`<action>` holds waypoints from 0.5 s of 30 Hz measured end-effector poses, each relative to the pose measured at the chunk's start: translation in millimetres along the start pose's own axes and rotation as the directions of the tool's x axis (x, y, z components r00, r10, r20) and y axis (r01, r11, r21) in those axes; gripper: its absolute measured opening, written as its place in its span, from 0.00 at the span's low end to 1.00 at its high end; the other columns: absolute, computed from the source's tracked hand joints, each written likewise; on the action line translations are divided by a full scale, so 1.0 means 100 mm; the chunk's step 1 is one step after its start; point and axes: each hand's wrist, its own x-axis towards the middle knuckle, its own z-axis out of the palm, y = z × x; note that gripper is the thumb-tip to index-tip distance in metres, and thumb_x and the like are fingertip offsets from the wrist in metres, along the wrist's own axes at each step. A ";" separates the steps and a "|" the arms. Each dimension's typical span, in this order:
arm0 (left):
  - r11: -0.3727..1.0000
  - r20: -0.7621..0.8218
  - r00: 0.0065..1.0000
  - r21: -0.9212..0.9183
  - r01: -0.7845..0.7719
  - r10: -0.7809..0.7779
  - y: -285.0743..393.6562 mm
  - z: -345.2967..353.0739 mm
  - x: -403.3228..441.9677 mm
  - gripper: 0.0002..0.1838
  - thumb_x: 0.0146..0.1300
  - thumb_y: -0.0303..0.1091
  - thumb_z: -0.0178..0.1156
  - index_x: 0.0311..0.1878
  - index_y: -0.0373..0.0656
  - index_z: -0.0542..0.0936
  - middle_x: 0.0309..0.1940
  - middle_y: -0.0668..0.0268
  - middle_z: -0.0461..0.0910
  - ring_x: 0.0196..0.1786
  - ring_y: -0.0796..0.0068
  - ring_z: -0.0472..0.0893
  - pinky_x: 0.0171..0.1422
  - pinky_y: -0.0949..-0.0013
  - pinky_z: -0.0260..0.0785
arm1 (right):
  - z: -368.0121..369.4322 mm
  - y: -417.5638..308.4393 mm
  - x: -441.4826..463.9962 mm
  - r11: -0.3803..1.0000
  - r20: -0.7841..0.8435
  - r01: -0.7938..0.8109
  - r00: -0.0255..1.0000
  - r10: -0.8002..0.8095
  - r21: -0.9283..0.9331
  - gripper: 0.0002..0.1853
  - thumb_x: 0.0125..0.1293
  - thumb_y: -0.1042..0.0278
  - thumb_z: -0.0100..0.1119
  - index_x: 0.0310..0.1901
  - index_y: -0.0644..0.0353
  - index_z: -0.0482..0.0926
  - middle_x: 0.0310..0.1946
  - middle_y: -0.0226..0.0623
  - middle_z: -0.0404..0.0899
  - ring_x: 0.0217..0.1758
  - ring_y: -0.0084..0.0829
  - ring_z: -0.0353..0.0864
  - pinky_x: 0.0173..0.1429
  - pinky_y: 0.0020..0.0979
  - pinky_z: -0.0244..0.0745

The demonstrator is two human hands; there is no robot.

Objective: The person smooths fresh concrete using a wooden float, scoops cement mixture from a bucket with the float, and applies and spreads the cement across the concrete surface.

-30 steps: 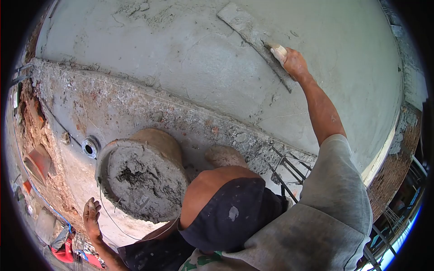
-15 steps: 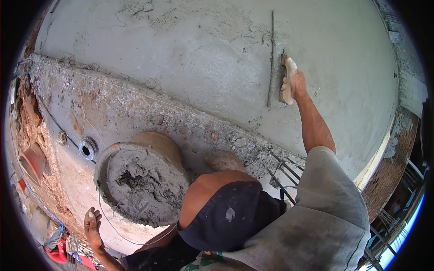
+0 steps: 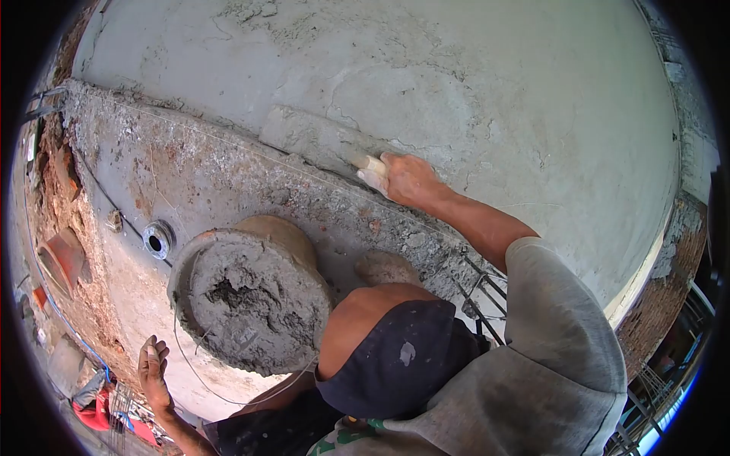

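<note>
My right hand is wrapped round the pale handle of a long float, which lies against the wet grey plaster along its lower edge. Below that edge runs a rough strip with a thin string. My left hand is raised at the lower left, fingers apart and holding nothing, beside a round basin heaped with grey mortar.
Steel bars stick out right of the basin. A metal ring-shaped spool lies at the left, near an orange-brown bucket. Red cloth shows at the lower left. Brickwork borders the right.
My right hand has moved the float left and down to the plaster's lower edge, turning it from upright to slanting. My left hand stays raised near the basin.
</note>
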 end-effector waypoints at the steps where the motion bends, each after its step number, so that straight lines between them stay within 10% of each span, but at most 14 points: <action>1: 1.000 0.014 1.000 0.014 0.024 -0.024 0.02 0.02 -0.01 0.29 0.69 0.54 0.49 0.62 0.40 0.71 0.48 0.61 0.77 0.51 0.69 0.75 0.60 0.66 0.63 | 0.06 0.03 -0.13 1.000 0.016 -0.023 1.000 0.023 -0.017 0.24 0.64 0.48 0.52 0.43 0.67 0.75 0.31 0.57 0.80 0.39 0.56 0.80 0.46 0.50 0.74; 15: 0.990 0.125 0.987 0.106 0.091 -0.104 0.03 0.04 0.29 0.29 0.68 0.56 0.49 0.64 0.46 0.70 0.51 0.64 0.76 0.54 0.71 0.74 0.61 0.64 0.59 | -0.78 1.70 0.12 0.893 -0.572 -0.443 0.754 0.323 -0.079 0.32 0.61 0.35 0.51 0.40 0.64 0.76 0.30 0.55 0.81 0.38 0.54 0.82 0.43 0.47 0.77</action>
